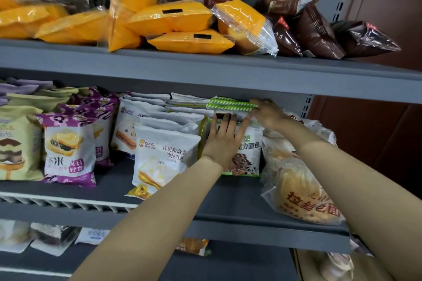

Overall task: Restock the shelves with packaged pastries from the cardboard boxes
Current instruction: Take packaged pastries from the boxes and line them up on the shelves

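On the middle grey shelf [228,201] stands a row of white packs with green trim showing chocolate bread and a panda [247,157]. My left hand [222,141] lies flat with straight fingers against the front pack of that row. My right hand [267,113] reaches over the row's top and holds the green striped edge of a pack [230,104] at the back. White pineapple sandwich packs [163,155] stand just left of my left hand.
Clear bread bags with red lettering [301,196] lean at the shelf's right end. Purple flowered packs [68,150] and pale green packs [16,143] fill the left. Orange packs [169,16] and brown packs [315,29] crowd the upper shelf. A cardboard box [306,264] sits low right.
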`<state>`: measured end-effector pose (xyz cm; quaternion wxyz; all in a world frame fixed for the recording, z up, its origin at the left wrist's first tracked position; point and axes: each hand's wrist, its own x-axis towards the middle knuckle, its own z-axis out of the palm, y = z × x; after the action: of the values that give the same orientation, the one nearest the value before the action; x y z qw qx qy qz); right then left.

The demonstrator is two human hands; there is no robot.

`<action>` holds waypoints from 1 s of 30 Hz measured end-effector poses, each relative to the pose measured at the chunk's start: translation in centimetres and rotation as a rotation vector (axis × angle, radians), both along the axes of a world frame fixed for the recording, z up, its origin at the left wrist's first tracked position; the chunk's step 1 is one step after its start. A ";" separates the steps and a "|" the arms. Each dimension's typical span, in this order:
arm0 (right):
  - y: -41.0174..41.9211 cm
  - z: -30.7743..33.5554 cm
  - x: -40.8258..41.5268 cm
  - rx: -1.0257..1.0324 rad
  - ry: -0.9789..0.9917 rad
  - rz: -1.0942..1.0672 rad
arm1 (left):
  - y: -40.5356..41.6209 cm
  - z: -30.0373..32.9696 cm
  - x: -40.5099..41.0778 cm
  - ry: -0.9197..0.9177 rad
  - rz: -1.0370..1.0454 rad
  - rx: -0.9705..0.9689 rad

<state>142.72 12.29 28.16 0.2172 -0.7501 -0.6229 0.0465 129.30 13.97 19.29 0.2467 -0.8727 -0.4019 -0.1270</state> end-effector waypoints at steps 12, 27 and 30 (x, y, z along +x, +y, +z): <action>-5.4 -1.1 -2.1 -0.033 -0.247 0.032 | -1.8 1.8 -1.3 -0.119 0.007 -0.189; -18.4 -2.3 6.7 -0.360 -0.350 -0.101 | -11.0 7.0 3.2 -0.402 -0.400 -0.649; -18.0 -3.6 8.1 -0.315 -0.350 -0.016 | -12.6 6.2 4.9 -0.272 -0.393 -0.609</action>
<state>150.84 -5.70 24.54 -0.0135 -0.7764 -0.6300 0.0109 134.23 1.39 25.53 -0.1084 -0.9416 -0.2753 -0.1610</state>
